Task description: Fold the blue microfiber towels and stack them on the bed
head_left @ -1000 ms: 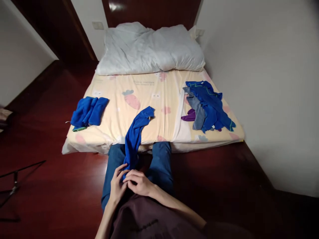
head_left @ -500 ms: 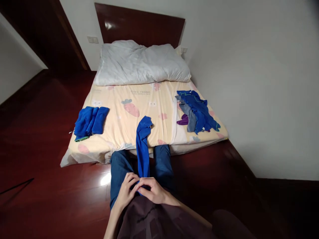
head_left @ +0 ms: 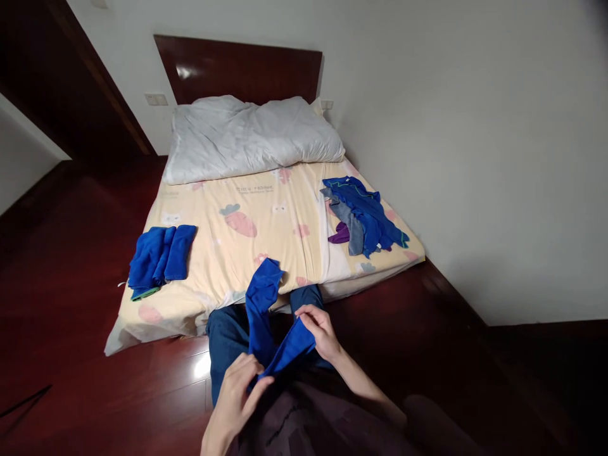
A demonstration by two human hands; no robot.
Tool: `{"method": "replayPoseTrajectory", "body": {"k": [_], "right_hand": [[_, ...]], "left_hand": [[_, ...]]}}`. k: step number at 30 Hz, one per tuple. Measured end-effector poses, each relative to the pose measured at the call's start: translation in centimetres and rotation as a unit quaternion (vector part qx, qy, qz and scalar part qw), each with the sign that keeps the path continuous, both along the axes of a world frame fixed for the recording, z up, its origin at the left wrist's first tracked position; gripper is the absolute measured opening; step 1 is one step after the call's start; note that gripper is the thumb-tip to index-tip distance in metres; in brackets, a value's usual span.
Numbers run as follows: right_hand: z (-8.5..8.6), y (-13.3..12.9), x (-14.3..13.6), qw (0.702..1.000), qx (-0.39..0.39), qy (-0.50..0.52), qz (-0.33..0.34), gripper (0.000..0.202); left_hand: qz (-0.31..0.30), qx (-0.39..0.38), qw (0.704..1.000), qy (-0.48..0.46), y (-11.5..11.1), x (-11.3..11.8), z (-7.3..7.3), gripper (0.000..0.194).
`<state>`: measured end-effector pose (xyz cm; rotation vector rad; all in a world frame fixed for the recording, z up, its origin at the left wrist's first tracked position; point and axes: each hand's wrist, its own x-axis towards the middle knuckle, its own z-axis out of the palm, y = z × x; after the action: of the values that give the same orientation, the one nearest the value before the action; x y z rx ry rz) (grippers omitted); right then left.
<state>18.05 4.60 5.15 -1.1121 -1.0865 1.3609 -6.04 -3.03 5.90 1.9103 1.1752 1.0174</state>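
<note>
A long blue cloth [head_left: 260, 316] lies across my lap, with its far end resting on the front edge of the bed. My right hand [head_left: 323, 334] pinches one edge of it and holds that part out to the right, so the cloth bends into a V. Close to my body, my left hand [head_left: 237, 387] grips the cloth at the bend, thumb apart from the curled fingers. Part of the cloth under the left hand is hidden.
Folded blue cloths [head_left: 159, 258] lie at the bed's left front. A loose heap of blue, grey and purple cloths [head_left: 363, 215] lies at its right. A white quilt [head_left: 251, 139] sits by the headboard [head_left: 237, 69]; a wall [head_left: 475, 158] stands to the right.
My hands, close together before, have moved apart; the right one has gone right and forward with a cloth edge. The cloth's far end has slid nearer to me. The view has shifted slightly.
</note>
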Motion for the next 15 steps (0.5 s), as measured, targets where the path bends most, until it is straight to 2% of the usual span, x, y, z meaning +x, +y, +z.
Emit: {"method": "replayPoseTrajectory", "body": {"k": [2, 7, 11, 15], "right_hand": [[0.5, 0.1, 1.1, 1.000, 0.017, 0.012, 0.017, 0.024], [3.3, 0.2, 4.2, 0.994, 0.045, 0.095, -0.004, 0.022], [5.1, 1.0, 7.5, 0.987, 0.065, 0.127, -0.071, 0.023], [5.2, 1.5, 11.1, 0.968, 0.072, 0.149, -0.186, 0.028]], "left_hand": [[-0.031, -0.051, 0.996, 0.062, 0.3, 0.2, -0.1, 0.021], [-0.062, -0.143, 0.979, 0.127, 0.5, 1.2, -2.7, 0.035], [-0.058, -0.152, 0.978, 0.134, 0.6, 1.6, -4.1, 0.036], [-0.022, -0.139, 0.982, 0.125, 1.0, 1.8, -5.8, 0.033]]}}
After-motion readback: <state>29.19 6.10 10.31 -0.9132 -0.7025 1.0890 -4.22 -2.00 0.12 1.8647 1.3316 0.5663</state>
